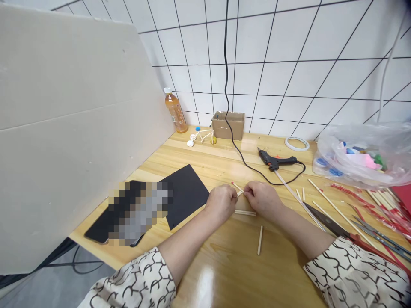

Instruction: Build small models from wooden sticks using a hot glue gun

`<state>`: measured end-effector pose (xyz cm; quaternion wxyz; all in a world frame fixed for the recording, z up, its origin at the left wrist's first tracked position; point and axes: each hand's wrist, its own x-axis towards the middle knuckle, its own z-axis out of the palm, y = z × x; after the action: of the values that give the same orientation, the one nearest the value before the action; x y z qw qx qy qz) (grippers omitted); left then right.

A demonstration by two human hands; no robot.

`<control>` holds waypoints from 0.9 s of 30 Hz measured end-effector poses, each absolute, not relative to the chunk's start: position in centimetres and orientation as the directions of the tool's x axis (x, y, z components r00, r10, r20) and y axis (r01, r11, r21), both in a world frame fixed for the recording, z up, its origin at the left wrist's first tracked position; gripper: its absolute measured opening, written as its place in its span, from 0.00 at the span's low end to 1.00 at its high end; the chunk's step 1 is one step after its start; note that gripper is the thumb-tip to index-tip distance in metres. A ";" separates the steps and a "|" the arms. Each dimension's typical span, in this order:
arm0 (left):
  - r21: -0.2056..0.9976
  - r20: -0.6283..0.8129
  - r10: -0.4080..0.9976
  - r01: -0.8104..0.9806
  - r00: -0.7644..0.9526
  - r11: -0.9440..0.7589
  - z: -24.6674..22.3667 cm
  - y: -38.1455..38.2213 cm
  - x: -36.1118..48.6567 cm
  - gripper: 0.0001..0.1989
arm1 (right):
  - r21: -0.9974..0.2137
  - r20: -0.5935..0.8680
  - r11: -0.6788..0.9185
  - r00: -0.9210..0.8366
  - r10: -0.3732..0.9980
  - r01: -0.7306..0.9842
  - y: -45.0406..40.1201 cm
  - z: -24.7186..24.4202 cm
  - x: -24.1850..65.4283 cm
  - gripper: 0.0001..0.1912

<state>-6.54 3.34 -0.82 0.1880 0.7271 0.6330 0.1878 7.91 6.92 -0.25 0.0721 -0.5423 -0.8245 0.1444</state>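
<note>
- Your left hand has its fingertips closed in a pinch on one end of the small pale sticks.
- Your right hand has its fingertips bunched at the other end. Your fingers hide the ends, so I cannot tell just how each stick is gripped.
- The sticks are in the gap between your two hands, just over the table. They meet at a slant, and one has a red tip that points up and away from you.
- They look very light and stiff, like dry wood. They may snap if you bend them, so squeeze softly.
- They are thin and may roll in your fingers. Hold each one near its end, and keep your fingertips off the spot where they meet.
- Two more sticks lie side by side just below your hands. A lone stick lies nearer to you.
</note>
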 end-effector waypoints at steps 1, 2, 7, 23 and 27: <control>0.510 0.037 0.989 0.849 0.140 -0.139 -0.8 3.3 -6.5 0.10 | -0.318 -0.038 0.369 -0.401 0.915 0.873 6.9 -0.2 7.9 0.08; 0.509 0.039 0.988 0.848 0.151 -0.150 -0.7 3.3 -6.6 0.10 | -0.320 -0.039 0.368 -0.400 0.915 0.873 7.0 -0.2 7.9 0.08; 0.507 0.042 0.986 0.846 0.164 -0.162 -0.6 3.3 -6.6 0.10 | -0.338 -0.047 0.363 -0.401 0.915 0.868 7.2 -0.1 8.0 0.08; 0.518 0.010 0.986 0.842 0.168 -0.148 -0.4 3.4 -6.7 0.09 | -0.444 -0.021 0.386 -0.440 0.898 0.809 7.7 -0.1 8.0 0.07; 0.513 -0.001 0.985 0.846 0.172 -0.147 -0.3 3.4 -6.7 0.09 | -0.458 -0.003 0.391 -0.441 0.897 0.798 7.6 -0.4 7.9 0.06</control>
<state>-6.75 3.44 -0.33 0.2040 0.7378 0.6203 0.1710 7.94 7.65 -0.36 0.1232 -0.5140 -0.8249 0.2007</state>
